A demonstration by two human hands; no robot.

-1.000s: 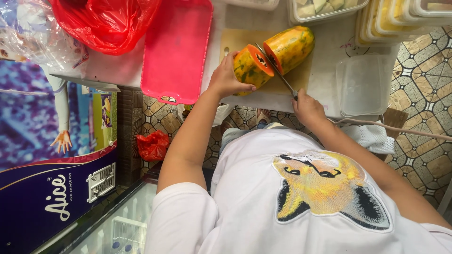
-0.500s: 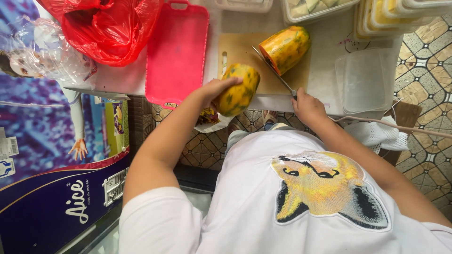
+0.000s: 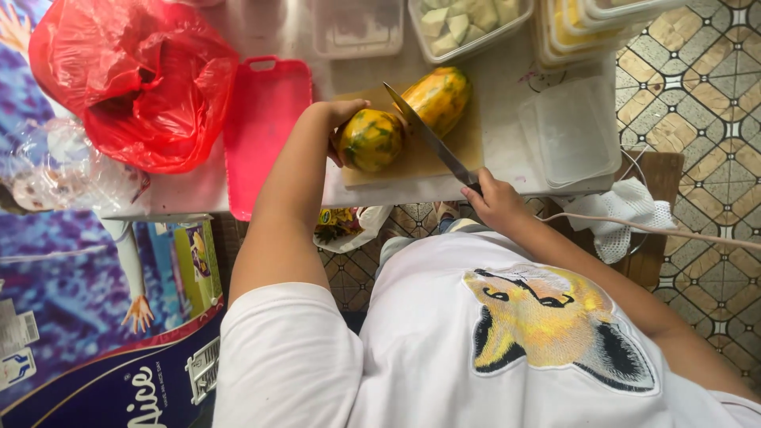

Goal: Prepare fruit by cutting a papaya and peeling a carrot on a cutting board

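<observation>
Nearest the camera is the person's own white short-sleeved shirt with a fox-head print [image 3: 547,325], both bare arms reaching out from it over the front edge of the pale work table [image 3: 507,87]. Below the table's front edge a small bag of green and yellow scraps [image 3: 341,226] hangs, likely there to catch trimmings.

At the front edge the right hand [image 3: 495,202] is clenched around the dark handle of a long steel kitchen knife [image 3: 428,135], whose blade runs diagonally away to the left, its tip lying between the two fruit pieces. The left hand [image 3: 341,119] is curled over the far and left side of a rounded yellow-green papaya half [image 3: 371,140], fingers wrapped around it, apparently to steady it on the tan wooden cutting board [image 3: 420,162] near the blade. The other papaya half [image 3: 438,99], longer and more orange, lies just beyond the blade toward the board's far right corner, seemingly set aside.

To the left of the board a pink plastic cutting board with a handle slot [image 3: 265,131] lies flat, its near end overhanging the front edge. Further left a crumpled red plastic bag [image 3: 131,83] sits at the table's left side. At the right front corner a clear plastic lid [image 3: 571,131] rests alone. Along the far edge stand an empty clear container [image 3: 357,28], a clear plastic tub of pale cut fruit cubes [image 3: 468,24], and stacked tubs [image 3: 594,24], within arm's reach for filling.
</observation>
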